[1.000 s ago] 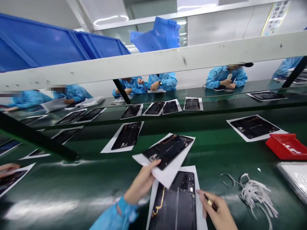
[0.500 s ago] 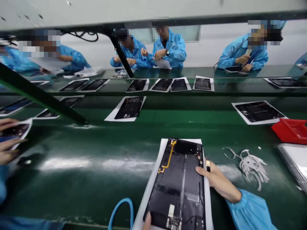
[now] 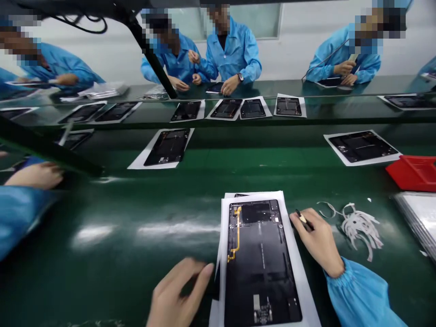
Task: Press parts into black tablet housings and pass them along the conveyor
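An opened tablet [image 3: 262, 281] with dark internals lies on a white sheet [image 3: 223, 236]. A yellow flex cable [image 3: 237, 231] runs down its left side. Beneath this sheet, the edge of another dark panel and its paper shows. Beside the tablet's left edge is my left hand [image 3: 179, 290], thumb and forefinger pinched together; whatever lies between the tips is hidden. My right hand [image 3: 318, 238] rests by the sheet's upper right edge, its fingers closed round a slim black tool [image 3: 305, 221] with a pale part. The tool's exact kind is unclear.
To the right are a heap of white strips [image 3: 361, 229], a red bin [image 3: 413, 173] and a stack of clear trays [image 3: 417, 213]. More opened tablets on paper lie ahead, such as one tablet [image 3: 168, 146]. A co-worker's hand [image 3: 37, 176] is at left; a green post [image 3: 51, 150] slants across.
The tablet and sheet now lie flat over another panel. My left hand has moved up and left off the tablet's lower corner; my right has let go of its edge.
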A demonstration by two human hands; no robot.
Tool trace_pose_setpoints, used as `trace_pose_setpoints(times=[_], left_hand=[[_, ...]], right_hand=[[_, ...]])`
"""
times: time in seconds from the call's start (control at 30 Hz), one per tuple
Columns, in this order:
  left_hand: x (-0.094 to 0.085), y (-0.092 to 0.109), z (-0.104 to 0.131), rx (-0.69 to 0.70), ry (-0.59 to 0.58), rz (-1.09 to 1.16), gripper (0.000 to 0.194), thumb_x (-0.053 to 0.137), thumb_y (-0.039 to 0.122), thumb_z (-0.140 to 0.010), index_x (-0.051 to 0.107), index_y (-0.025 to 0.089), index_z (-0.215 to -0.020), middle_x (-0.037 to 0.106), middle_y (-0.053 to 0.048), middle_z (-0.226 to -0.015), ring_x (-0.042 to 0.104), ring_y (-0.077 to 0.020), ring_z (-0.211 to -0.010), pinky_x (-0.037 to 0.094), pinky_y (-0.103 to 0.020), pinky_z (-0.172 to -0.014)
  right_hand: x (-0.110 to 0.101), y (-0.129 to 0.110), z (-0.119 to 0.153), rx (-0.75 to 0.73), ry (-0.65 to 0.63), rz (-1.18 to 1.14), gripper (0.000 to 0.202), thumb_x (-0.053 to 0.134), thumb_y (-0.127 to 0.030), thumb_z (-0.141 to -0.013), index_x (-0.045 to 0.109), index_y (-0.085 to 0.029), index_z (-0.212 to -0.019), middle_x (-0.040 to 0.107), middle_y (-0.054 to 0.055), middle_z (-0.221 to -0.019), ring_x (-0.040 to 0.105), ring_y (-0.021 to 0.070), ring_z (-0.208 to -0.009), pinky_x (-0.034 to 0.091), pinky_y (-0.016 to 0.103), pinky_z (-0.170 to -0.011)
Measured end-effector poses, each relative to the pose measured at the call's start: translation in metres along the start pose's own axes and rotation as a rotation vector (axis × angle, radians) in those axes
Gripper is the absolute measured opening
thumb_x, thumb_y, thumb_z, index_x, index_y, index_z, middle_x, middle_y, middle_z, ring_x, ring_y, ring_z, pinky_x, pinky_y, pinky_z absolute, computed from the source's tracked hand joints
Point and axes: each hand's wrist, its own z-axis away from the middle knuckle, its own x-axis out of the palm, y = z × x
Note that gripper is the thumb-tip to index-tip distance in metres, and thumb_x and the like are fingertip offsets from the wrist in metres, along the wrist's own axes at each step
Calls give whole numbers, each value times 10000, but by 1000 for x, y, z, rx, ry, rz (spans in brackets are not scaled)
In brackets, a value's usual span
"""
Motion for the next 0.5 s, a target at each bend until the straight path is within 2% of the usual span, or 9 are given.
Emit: trace_pose_setpoints(times=[0.1,0.13,0.2,0.27,0.37,0.5], left_hand=[[47,14,-50,207,-143,49,107,548,257,-932,640,205,-947,686,-29,-849,645,-176,-776,521,-274,-726],[63,17,-64,244,-204,40,156,552,256,-934,633,207,-1058,690,-47,-947,643,-197,-871,519,-315,-807],[93,18,-84,291,-275,15,268,551,246,-938,597,212,-1201,671,-67,-1059,618,-224,-975,495,-386,-899],[112,16,-95,301,-293,20,278,547,248,-944,607,209,-1212,660,-75,-1070,603,-231,-986,492,-407,-896],[123,11,-100,269,-292,96,192,545,274,-949,686,207,-1059,666,-68,-1007,602,-213,-931,502,-374,-837],[119,13,-102,212,-352,214,152,569,243,-935,714,207,-909,676,-49,-936,602,-193,-891,488,-344,-817]], right_hand=[[0,3,1,-10,42,-178,340,438,-429,-978,651,-204,-840,627,65,-927,591,187,-822,446,291,-706],[1,4,2,7,34,-242,363,399,-427,-994,649,-203,-856,629,64,-948,590,182,-836,448,288,-723],[6,8,5,71,-6,-350,415,339,-435,-1012,627,-202,-825,621,41,-845,580,160,-749,446,278,-688],[11,10,8,134,-49,-441,420,328,-440,-1016,593,-205,-790,568,2,-690,546,142,-629,435,270,-633],[18,12,9,148,-96,-527,330,405,-423,-998,585,-207,-827,587,1,-720,577,147,-671,456,271,-671],[20,7,5,91,-58,-477,235,530,-372,-948,605,-210,-794,615,30,-823,601,178,-824,469,277,-724]])
